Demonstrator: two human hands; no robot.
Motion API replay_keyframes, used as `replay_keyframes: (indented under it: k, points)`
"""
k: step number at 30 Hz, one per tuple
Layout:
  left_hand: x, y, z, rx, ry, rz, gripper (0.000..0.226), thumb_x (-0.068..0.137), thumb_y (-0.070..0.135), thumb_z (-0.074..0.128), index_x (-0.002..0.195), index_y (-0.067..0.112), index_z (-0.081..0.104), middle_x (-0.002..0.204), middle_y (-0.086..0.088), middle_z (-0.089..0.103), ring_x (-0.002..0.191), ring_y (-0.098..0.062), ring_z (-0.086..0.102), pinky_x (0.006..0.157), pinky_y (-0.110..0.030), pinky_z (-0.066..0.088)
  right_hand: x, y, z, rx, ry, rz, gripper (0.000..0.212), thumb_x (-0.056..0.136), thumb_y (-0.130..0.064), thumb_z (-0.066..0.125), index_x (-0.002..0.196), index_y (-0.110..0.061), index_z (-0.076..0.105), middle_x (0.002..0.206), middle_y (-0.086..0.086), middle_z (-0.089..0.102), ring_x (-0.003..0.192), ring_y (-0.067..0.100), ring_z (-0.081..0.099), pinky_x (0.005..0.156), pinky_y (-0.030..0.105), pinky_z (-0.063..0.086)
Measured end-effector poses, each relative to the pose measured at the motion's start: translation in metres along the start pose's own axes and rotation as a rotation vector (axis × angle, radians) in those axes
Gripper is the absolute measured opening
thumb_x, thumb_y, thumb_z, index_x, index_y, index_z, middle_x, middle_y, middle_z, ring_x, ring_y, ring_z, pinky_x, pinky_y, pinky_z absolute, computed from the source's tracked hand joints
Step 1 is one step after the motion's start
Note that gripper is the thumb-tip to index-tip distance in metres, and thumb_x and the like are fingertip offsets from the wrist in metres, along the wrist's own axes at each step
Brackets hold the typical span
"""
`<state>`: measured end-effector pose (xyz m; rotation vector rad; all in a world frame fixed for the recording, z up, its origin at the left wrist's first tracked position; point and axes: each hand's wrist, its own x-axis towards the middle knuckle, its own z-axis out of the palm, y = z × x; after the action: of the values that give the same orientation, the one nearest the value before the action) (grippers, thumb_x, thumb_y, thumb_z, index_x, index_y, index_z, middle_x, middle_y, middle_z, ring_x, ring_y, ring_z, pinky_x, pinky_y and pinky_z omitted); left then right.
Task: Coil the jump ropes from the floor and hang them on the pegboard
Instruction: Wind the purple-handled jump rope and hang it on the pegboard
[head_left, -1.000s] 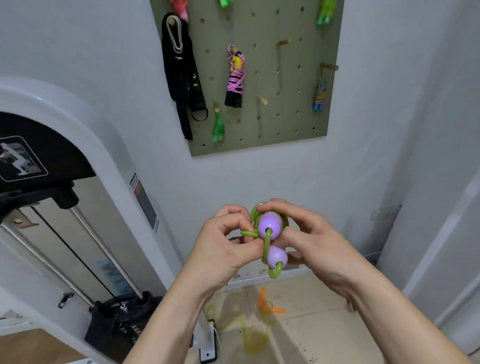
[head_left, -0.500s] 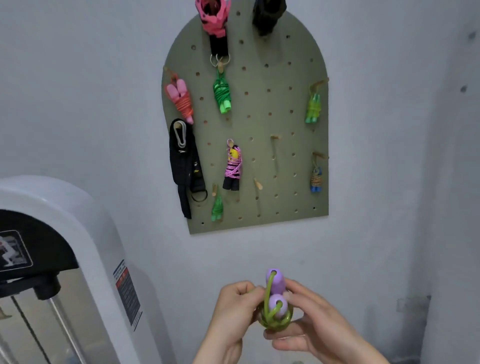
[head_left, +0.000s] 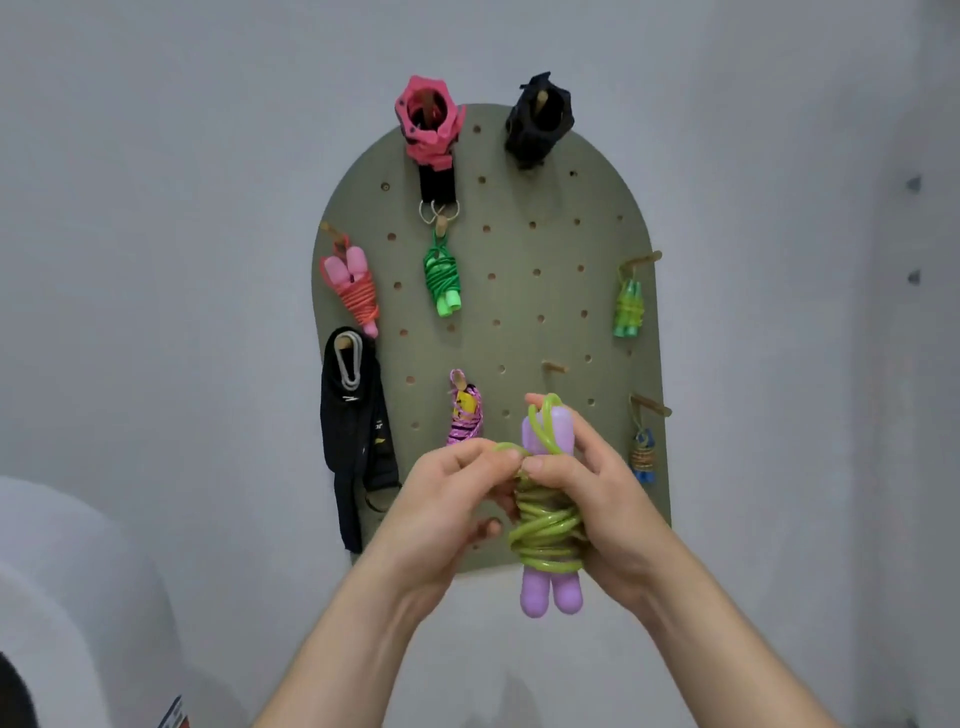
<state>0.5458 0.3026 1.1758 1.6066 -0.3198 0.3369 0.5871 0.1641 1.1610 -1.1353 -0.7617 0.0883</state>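
At the far left, low and well apart from the hands, I see the rounded white housing of a machine. Up and left of the left hand, a black strap hangs by a metal clip at the left edge of the pegboard. Above it hangs a pink-handled rope wound in orange cord. Further up, a pink collar sits on a peg at the top of the board, with a green rope hanging below it. A pink-and-black rope hangs just above the left hand.

The left hand pinches a loop of green cord between thumb and forefinger. The loop belongs to the jump rope, which is held upright between the hands in front of the lower part of the pegboard. Its two purple handles lie side by side, the green cord is wound round their middle, and one loop stands over their upper ends. The right hand grips the bundle, fingers curled behind it and thumb pressed on the upper wraps.

Directly above the bundle, a wooden peg projects from the board. A black collar sits at the top. Up and right of the right hand hangs a light-green rope. A blue rope hangs just beside the right hand.
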Motion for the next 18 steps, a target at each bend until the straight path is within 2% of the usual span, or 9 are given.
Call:
replay_keyframes:
  k: [2,3,4,5,6,7,10,14,18]
  points:
    - [0.015,0.011,-0.01,-0.028,0.019,0.063,0.014,0.075,0.029,0.06,0.07,0.016,0.061,0.072,-0.005,0.051,0.067,-0.013,0.048,0.051,-0.021,0.037,0.021,-0.002,0.012,0.135,0.003,-0.014,0.028,0.064,-0.018,0.068,0.092,-0.017,0.065,0.091,-0.01,0.039,0.083,0.026,0.048,0.065,0.04,0.047]
    - [0.021,0.016,-0.015,-0.051,0.023,0.09,0.015,0.074,0.027,0.059,0.063,0.017,0.059,0.068,-0.003,0.049,0.063,-0.012,0.047,0.051,-0.021,0.037,0.03,-0.005,0.018,0.178,0.007,-0.019,0.032,0.062,-0.018,0.067,0.092,-0.01,0.061,0.118,0.015,0.035,0.088,0.02,0.04,0.067,0.039,0.045]
    - [0.026,0.02,-0.021,-0.079,0.026,0.109,0.018,0.073,0.026,0.059,0.057,0.02,0.055,0.064,0.0,0.047,0.059,-0.011,0.045,0.051,-0.021,0.037,0.04,-0.005,0.021,0.209,0.004,-0.02,0.033,0.061,-0.017,0.067,0.092,-0.008,0.061,0.112,0.007,0.032,0.117,0.046,0.03,0.068,0.039,0.045]
    - [0.03,0.022,-0.027,-0.112,0.02,0.121,0.021,0.073,0.026,0.058,0.053,0.021,0.053,0.06,0.002,0.045,0.056,-0.011,0.043,0.05,-0.021,0.036,0.048,-0.006,0.023,0.219,-0.011,-0.028,0.031,0.061,-0.017,0.066,0.091,-0.01,0.064,0.115,0.02,0.043,0.081,0.026,0.056,0.068,0.038,0.045]
    - [0.035,0.024,-0.033,-0.142,0.009,0.129,0.023,0.072,0.026,0.058,0.05,0.021,0.054,0.058,0.003,0.043,0.053,-0.01,0.041,0.05,-0.022,0.034,0.057,-0.006,0.026,0.22,-0.032,-0.045,0.031,0.061,-0.018,0.067,0.091,-0.014,0.068,0.108,0.005,0.028,0.088,0.017,0.036,0.067,0.038,0.046]
    - [0.039,0.024,-0.038,-0.165,-0.001,0.131,0.023,0.072,0.025,0.058,0.049,0.02,0.055,0.056,0.004,0.042,0.051,-0.01,0.039,0.05,-0.023,0.031,0.063,-0.005,0.027,0.214,-0.051,-0.055,0.033,0.06,-0.02,0.068,0.092,-0.016,0.071,0.086,0.005,0.051,0.082,0.023,0.046,0.068,0.038,0.047]
    - [0.054,0.018,-0.052,-0.203,-0.025,0.114,0.02,0.071,0.024,0.06,0.051,0.02,0.056,0.058,0.002,0.042,0.052,-0.01,0.038,0.051,-0.025,0.027,0.08,0.003,0.027,0.197,-0.067,-0.06,0.041,0.057,-0.022,0.07,0.097,-0.014,0.071,0.096,0.02,0.059,0.083,0.036,0.056,0.066,0.04,0.053]
    - [0.085,0.004,-0.063,-0.15,-0.035,0.082,0.025,0.084,0.022,0.063,0.059,0.02,0.061,0.068,0.003,0.055,0.063,-0.007,0.049,0.056,-0.023,0.034,0.1,0.003,0.013,-0.291,0.076,-0.12,0.038,0.071,-0.009,0.06,0.105,-0.023,0.066,0.09,-0.006,0.072,0.08,0.012,0.065,0.072,0.025,0.053]
    - [0.122,-0.004,-0.075,-0.259,0.028,0.101,0.021,0.086,0.022,0.061,0.068,0.013,0.066,0.072,-0.002,0.06,0.067,-0.01,0.054,0.062,-0.021,0.046,0.117,0.003,-0.017,-0.576,0.217,-0.226,0.049,0.083,0.003,0.06,0.119,-0.03,0.059,0.095,-0.001,0.068,0.089,0.01,0.064,0.084,0.027,0.049]
